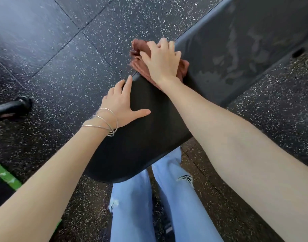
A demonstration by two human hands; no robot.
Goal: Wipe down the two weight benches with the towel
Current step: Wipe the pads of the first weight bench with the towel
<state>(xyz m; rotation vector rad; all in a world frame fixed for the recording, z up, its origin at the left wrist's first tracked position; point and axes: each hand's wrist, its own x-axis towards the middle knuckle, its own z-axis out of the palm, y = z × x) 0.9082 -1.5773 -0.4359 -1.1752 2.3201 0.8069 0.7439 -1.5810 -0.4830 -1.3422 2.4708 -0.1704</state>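
Towel [139, 55], rust-brown and bunched, at the seam between the pads of the black surface [146, 142], right grip [161, 62] clutching it with curled fingers, left grip [122, 105] released, fingers spread flat on the nearer pad, wet streaks [237, 55] beyond the towel, speckled rubber floor [48, 55] all round.

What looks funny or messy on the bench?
The far bench pad has pale, blotchy streaks across its dark surface, uneven like smears or damp patches; which, I cannot tell. They lie just past the towel that the right hand holds. The near pad under the left hand looks evenly dark.
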